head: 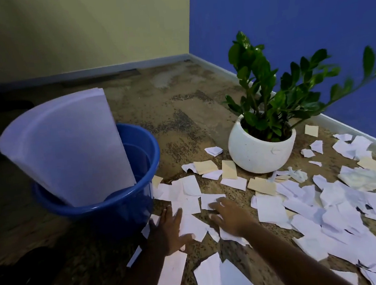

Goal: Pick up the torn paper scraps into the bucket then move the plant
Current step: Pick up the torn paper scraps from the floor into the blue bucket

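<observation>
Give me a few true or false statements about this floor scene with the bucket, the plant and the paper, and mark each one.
1. The bucket is blue. True.
2. The plant grows in a black pot. False: its pot is white.
3. The left hand and the right hand are both down on paper scraps on the floor. True.
4. The bucket holds nothing. False: large white sheets stand in it.
</observation>
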